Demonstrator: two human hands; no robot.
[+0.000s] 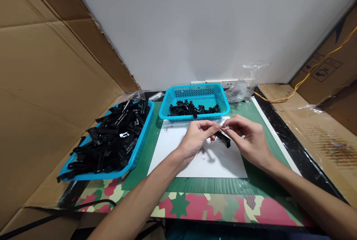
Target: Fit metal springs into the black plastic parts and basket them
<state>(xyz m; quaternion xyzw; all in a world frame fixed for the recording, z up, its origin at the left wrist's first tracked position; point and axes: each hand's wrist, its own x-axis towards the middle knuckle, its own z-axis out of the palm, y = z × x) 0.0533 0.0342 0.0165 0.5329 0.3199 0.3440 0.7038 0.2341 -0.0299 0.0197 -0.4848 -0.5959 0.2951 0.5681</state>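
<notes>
My left hand (196, 136) is closed on a black plastic part (224, 139), long and narrow, held tilted above a white sheet. Close beside it, my right hand (248, 137) pinches a thin metallic piece (226, 127) against the upper end of the part. Its exact kind is too small to tell, and fingers partly cover it. Below the hands, a small pile of tiny metal pieces (201, 152) lies on the white sheet (173, 158). More tiny pieces are scattered near the sheet's far left corner.
A blue basket (139, 154) at left is heaped with black plastic parts (111, 132). Another blue basket (193, 117) behind the hands holds fewer. Clear plastic bags (240, 91) lie at the back wall. Cardboard (55, 83) flanks the table; a yellow wire (301, 80) runs along the right.
</notes>
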